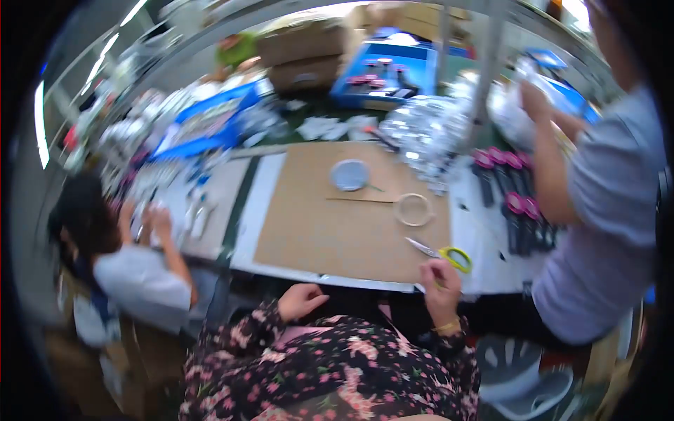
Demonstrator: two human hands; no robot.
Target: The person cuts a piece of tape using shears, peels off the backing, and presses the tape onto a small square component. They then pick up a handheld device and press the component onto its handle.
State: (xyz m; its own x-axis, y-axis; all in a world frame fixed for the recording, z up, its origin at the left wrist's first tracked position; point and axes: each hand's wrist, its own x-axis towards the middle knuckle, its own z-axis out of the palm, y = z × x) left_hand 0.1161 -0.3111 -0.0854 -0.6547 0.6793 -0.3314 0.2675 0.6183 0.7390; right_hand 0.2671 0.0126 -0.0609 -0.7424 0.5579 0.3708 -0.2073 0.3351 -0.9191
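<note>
My right hand (441, 286) is at the front edge of the cardboard sheet, its fingers curled on a yellow-green handle of the scissors (458, 259). The blades point to the far left over the cardboard; one handle loop shows beyond my fingers. My left hand (300, 302) is held before my body, just off the table edge, with its fingers curled in and nothing visible in them. Farther up the brown cardboard sheet (330, 242) are a pale ring (413, 210), like a roll of tape, and a round whitish-blue lid or dish (349, 175).
Black tools with pink rings (516, 203) lie in rows at the right, beside a person (597, 210). Another person (140, 274) works at the left. Behind the cardboard stand a blue tray (344, 88) and a heap of clear plastic bags (428, 130). A metal post (488, 70) rises there.
</note>
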